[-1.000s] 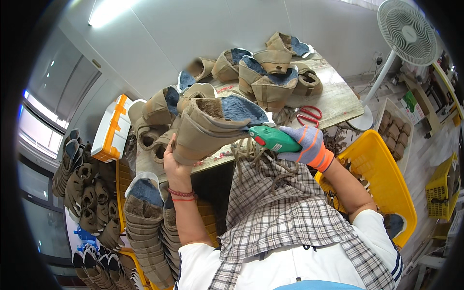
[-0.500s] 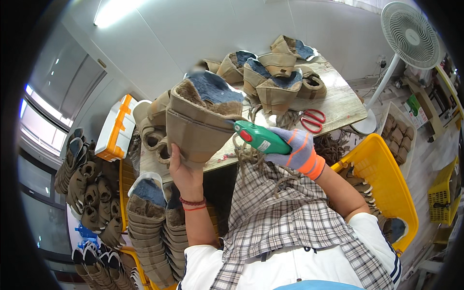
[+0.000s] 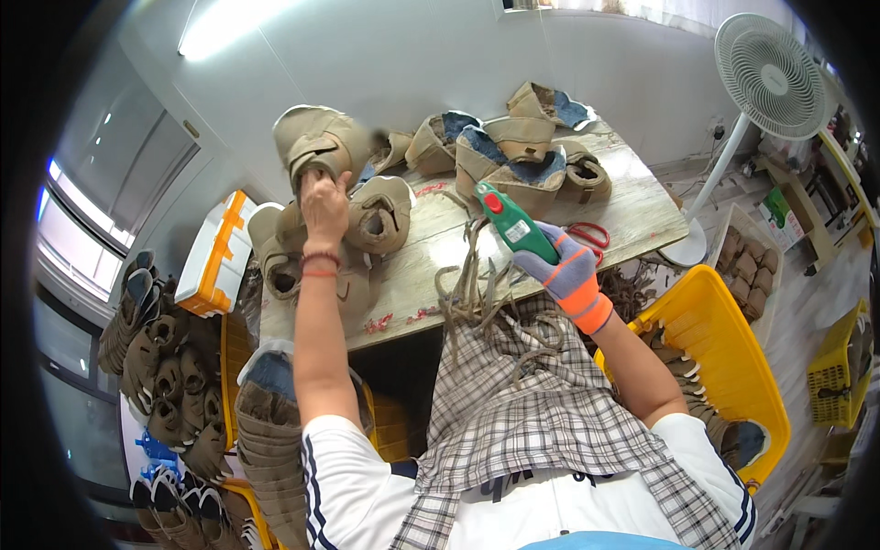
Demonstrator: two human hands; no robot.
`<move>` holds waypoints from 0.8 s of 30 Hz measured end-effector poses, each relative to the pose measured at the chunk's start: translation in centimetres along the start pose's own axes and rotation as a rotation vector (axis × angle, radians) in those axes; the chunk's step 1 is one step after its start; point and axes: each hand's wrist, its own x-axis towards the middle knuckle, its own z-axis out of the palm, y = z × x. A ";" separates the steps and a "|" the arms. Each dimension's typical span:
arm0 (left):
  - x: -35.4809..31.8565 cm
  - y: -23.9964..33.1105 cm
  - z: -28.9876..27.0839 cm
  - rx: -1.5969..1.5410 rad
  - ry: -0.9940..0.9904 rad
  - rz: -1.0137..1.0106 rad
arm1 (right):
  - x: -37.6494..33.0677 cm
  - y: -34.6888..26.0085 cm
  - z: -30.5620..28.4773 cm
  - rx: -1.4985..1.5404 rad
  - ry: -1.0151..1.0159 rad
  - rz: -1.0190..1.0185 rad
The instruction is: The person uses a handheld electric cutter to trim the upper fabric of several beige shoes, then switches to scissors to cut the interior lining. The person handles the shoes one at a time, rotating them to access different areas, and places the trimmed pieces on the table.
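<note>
My bare left hand (image 3: 323, 209) is raised over the left end of the table, its fingers closed at the opening of a brown shoe upper (image 3: 316, 130). Below and beside it lie more brown shoe uppers (image 3: 380, 215) with rounded toes. In a grey and orange glove, my right hand (image 3: 568, 275) grips a green electric cutter (image 3: 515, 225) with a red button, pointing up and left over the table. Next to that glove lie red-handled scissors (image 3: 589, 240). Brown trimmed strips (image 3: 477, 284) hang over the table's front edge onto my checked apron (image 3: 513, 385).
More fleece-lined uppers (image 3: 513, 165) stand at the back of the table (image 3: 637, 197). Stacked uppers (image 3: 266, 458) rise at my left, a yellow bin (image 3: 747, 367) stands at my right. A white and orange case (image 3: 213, 261) is left, a white fan (image 3: 770, 78) far right.
My left hand has moved up and left; the stacked upper it held up near the cutter now shows its toe, over the left pile. The cutter has swung upward, away from it.
</note>
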 end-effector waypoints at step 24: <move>-0.8 -2.8 -9.5 -2.123 0.314 -0.696 | -0.9 0.9 -3.8 -0.490 0.080 -0.389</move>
